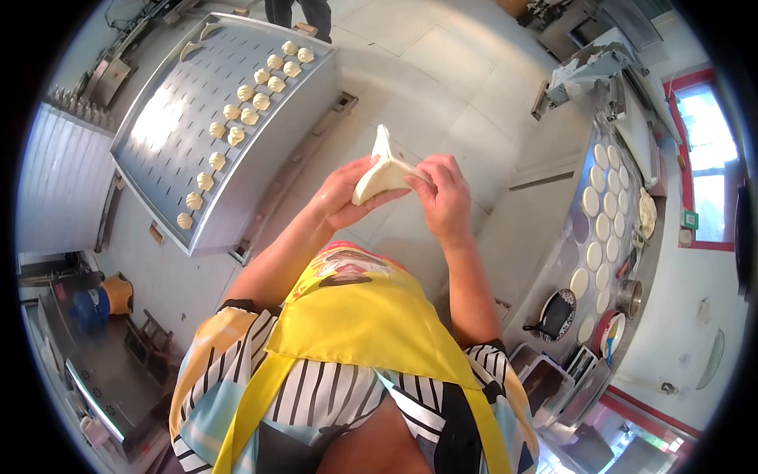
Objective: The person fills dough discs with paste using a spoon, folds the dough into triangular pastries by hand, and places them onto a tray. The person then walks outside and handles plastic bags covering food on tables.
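A pale piece of dough (379,180), folded into a three-cornered shape with raised seams meeting near its middle, is held in the air in front of the yellow apron. My left hand (346,193) cups it from the left and below, fingers wrapped under it. At the right corner, my right hand (442,193) pinches the edge between thumb and fingers. One corner of the dough points up and away from both hands.
At the left stands a perforated metal tray table (178,103) with rows of shaped dough pieces. Flat dough rounds (591,201) lie on the right counter, near a patterned pan (559,314). A person's legs (300,14) show at the top.
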Available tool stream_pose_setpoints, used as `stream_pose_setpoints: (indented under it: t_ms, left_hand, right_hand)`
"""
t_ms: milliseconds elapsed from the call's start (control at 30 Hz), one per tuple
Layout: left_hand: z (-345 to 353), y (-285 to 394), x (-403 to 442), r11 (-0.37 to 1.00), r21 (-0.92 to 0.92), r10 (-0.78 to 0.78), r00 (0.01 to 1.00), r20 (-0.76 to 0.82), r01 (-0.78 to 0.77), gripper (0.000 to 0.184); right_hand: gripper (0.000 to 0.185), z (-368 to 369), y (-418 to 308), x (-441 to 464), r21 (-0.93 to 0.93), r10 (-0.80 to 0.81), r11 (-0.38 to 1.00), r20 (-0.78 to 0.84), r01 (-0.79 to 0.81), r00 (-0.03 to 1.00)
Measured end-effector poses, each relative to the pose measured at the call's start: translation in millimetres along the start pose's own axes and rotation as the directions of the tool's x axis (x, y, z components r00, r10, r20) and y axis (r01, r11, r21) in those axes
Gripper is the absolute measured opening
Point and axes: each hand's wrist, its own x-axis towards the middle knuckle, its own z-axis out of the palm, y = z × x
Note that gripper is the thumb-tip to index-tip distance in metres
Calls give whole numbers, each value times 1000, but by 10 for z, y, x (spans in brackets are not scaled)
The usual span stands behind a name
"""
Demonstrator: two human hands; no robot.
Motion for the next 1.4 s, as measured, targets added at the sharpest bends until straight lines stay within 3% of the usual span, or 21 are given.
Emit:
stream_pose_setpoints:
  t_ms: [67,167,267,367,467,600,667,767,867,900,1000,1133,1233,1300,1400]
  left_hand:
    - [-68,70,-6,1000,30,0,1000,-19,1,36]
    - [-47,179,5,1000,23,23,999,-46,-22,35]
    - [-127,239,6,1000,-5,7,998,-55,-7,34]
    - [-142,300,78,999,-37,20,997,-80,-23,34]
    - [-249,272,241,986,-86,134,981,-138,-146,34]
    - [-215,161,578,929,-21,363,921,-142,-370,38]
    - [-224,257,655,955,-120,279,959,56,-271,42]
    - [-297,497,710,954,-283,195,923,331,-100,48]
    - [-495,708,937,985,-174,-12,998,55,21,48]
    - [-459,755,993,999,-4,31,997,-71,-31,49]
    - [-445,842,1123,984,83,167,976,-142,-157,44]
    - [-469,1018,1161,966,-25,248,947,-204,-259,41]
    - [-664,1357,1093,961,236,185,970,-156,-145,50]
    - [-900,1566,1121,879,472,165,974,-156,-73,56]
    - [-1165,1696,1295,483,869,384,918,-99,-108,46]
  right_hand:
    - [16,68,-10,29,51,61,997,47,-64,997]
    - [15,126,70,129,343,119,931,47,-128,992]
    - [13,148,77,209,355,96,927,96,-124,991]
    - [19,171,160,299,586,242,738,233,-335,942]
    - [27,310,237,397,364,230,912,-81,-186,970]
    - [32,437,91,500,163,292,928,238,-334,926]
    - [31,564,106,675,169,207,962,52,-213,977]
    - [27,477,475,903,170,159,968,144,-183,977]
    - [23,524,756,1152,93,-156,986,255,136,954]
    - [21,552,770,1235,84,-155,987,242,138,958]
    - [23,708,998,1399,49,-207,978,251,201,946]
    - [26,940,1117,1677,145,-211,974,276,176,938]
    - [29,1104,1185,1811,163,-170,980,400,113,901]
    - [31,1293,1203,1932,240,-208,964,425,112,881]
    - [39,1611,1263,2082,262,-224,961,564,85,795]
